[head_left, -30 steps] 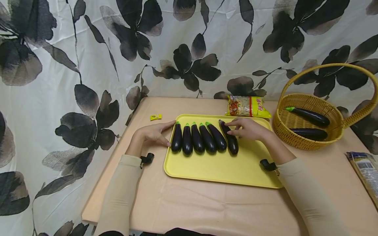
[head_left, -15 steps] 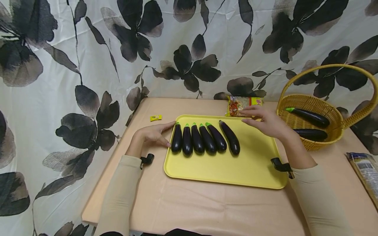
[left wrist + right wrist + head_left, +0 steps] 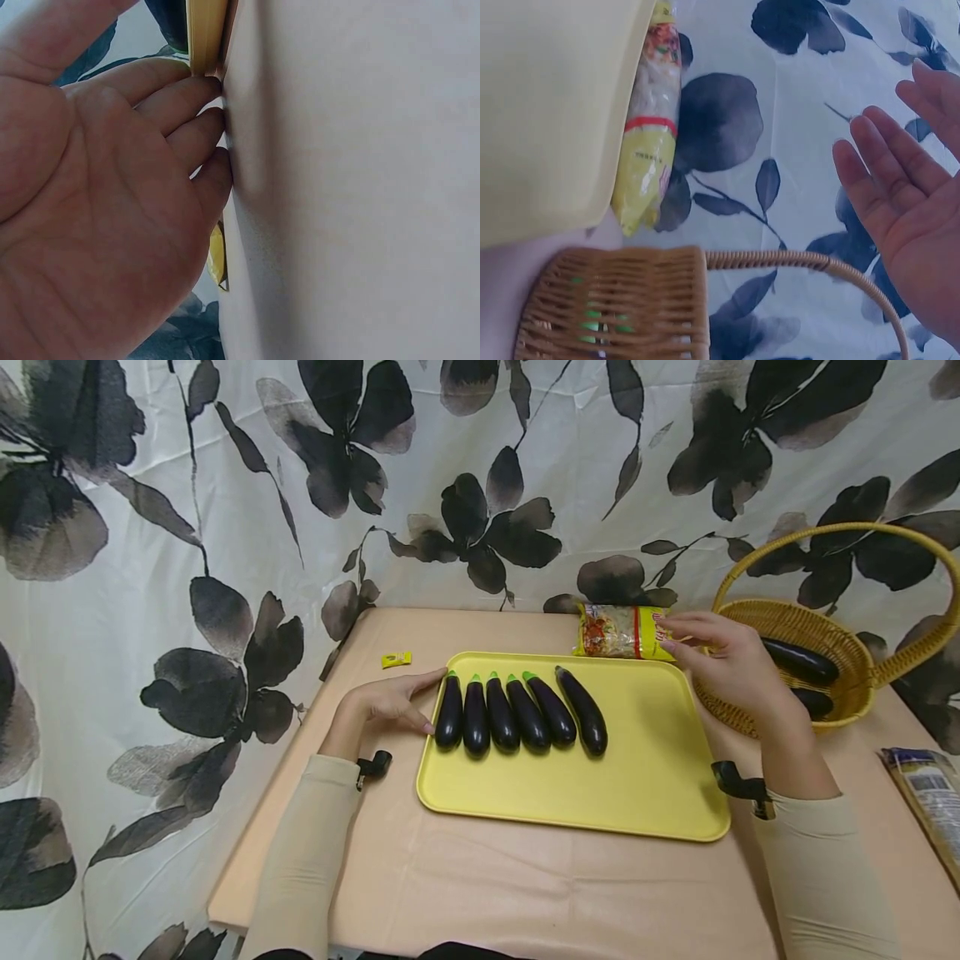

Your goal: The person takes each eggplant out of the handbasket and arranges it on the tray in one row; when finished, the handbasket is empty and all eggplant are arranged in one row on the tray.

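Several dark purple eggplants point(image 3: 501, 714) with green tips lie side by side on a yellow tray point(image 3: 570, 793). The rightmost eggplant point(image 3: 583, 712) sits a little apart from the others. At the tray's left edge rests my left hand point(image 3: 386, 702), its fingers and thumb touching the rim; the left wrist view shows the fingers straight against the tray edge point(image 3: 206, 37). My right hand point(image 3: 731, 660) is in the air between the tray and a wicker basket point(image 3: 720, 697), holding nothing, fingers extended. Inside the basket are two more eggplants point(image 3: 802, 660), partly hidden behind that hand.
Behind the tray lies a yellow and clear food packet point(image 3: 618, 631). A small yellow packet point(image 3: 396, 658) is at the back left. Another package point(image 3: 926, 802) lies at the table's right edge. The basket's tall handle point(image 3: 832, 527) arches upward. A floral curtain point(image 3: 465, 443) hangs behind the table.
My right hand has let go of the rightmost eggplant and moved right, toward the basket. That eggplant stays on the tray. My left hand has not moved.
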{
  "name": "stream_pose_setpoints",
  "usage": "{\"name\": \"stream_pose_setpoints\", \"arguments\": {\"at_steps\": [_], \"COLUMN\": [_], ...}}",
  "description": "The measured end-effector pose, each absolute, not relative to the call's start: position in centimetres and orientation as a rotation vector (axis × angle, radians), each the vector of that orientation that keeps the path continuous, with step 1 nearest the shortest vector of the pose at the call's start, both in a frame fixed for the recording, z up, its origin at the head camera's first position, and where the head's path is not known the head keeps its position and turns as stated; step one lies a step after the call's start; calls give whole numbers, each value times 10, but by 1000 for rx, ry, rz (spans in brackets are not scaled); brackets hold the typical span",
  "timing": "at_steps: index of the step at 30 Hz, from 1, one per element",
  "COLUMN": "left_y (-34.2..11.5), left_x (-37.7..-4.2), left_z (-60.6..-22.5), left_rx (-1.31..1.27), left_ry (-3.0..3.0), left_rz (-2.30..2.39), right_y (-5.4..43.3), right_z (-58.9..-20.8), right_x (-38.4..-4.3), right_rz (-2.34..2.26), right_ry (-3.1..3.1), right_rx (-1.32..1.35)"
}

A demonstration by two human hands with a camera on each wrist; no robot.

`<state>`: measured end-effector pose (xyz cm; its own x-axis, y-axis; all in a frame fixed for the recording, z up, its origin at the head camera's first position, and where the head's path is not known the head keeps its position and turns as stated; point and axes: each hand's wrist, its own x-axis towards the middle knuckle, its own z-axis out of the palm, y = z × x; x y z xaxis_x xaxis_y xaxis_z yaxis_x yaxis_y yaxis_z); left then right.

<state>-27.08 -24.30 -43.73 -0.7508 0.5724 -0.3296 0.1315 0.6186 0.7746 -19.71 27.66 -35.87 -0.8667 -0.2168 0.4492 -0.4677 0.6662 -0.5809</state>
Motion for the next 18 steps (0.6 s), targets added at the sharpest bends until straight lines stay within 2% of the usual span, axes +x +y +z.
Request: {"name": "stream_pose_setpoints", "arguments": {"at_steps": [6,18], "left_y": [-243,-244], "left_x": [-271,-271], "left_z": [-438,-439], "left_rx": [544,562], "left_ry": [2284,2292], "left_rz": [1020,1010], "right_y": [292,329], "right_z": [-356,-360], "right_x": [-193,-192], "right_rz": [997,970], "right_ry": [-2573,-2564], "right_rx": [398,308]}}
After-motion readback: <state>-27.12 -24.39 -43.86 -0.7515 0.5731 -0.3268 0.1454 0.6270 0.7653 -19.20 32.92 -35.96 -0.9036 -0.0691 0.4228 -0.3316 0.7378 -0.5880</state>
